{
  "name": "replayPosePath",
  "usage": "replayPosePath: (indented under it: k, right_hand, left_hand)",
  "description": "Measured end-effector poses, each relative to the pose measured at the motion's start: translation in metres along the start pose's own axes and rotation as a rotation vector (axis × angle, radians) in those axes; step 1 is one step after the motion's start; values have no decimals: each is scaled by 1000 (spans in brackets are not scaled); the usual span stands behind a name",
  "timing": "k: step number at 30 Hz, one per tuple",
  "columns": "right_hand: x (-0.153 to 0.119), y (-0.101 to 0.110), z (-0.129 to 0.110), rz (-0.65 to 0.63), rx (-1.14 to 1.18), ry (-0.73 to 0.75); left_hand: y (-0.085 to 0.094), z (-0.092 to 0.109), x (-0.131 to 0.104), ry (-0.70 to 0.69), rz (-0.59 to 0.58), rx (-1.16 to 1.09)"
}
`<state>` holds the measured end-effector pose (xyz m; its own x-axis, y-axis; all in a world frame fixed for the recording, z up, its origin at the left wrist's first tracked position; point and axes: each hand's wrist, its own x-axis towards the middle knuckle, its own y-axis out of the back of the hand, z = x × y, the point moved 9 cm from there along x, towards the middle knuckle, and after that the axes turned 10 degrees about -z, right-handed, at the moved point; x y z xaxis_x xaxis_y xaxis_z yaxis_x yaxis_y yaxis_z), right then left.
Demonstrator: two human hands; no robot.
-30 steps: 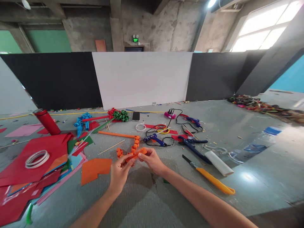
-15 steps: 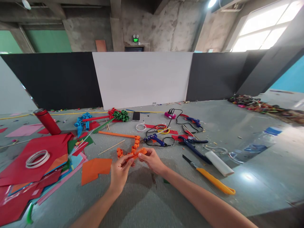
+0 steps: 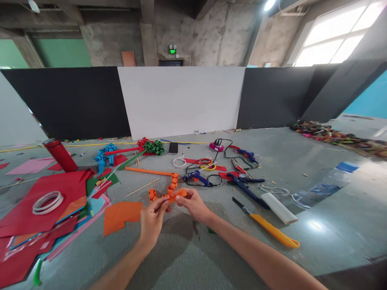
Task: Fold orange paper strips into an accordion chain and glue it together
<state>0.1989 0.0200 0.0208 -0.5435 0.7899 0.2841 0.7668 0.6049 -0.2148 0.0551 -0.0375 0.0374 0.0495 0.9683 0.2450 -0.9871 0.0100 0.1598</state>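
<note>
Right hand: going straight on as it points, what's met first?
Past the orange paper strip it pinches, the right hand would likely first meet the left hand; depth to the curled orange paper chain is unclear.

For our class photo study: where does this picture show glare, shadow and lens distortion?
Head view: the window is washed out white; head view: glare spots the floor right of the yellow-handled knife; head view: soft shadow below left hand and right hand; head view: red flask leans, probably lens distortion.
</note>
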Motion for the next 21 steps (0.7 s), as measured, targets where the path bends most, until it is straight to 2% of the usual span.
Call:
replayPosePath:
  k: [9, 21]
  right_hand:
    - [1, 1, -12, -1, -40, 30]
    - [1, 12, -7, 46, -113, 44]
  left_hand:
    - [6, -3, 2, -13, 26, 30]
    - [5, -1, 0, -16, 45, 63]
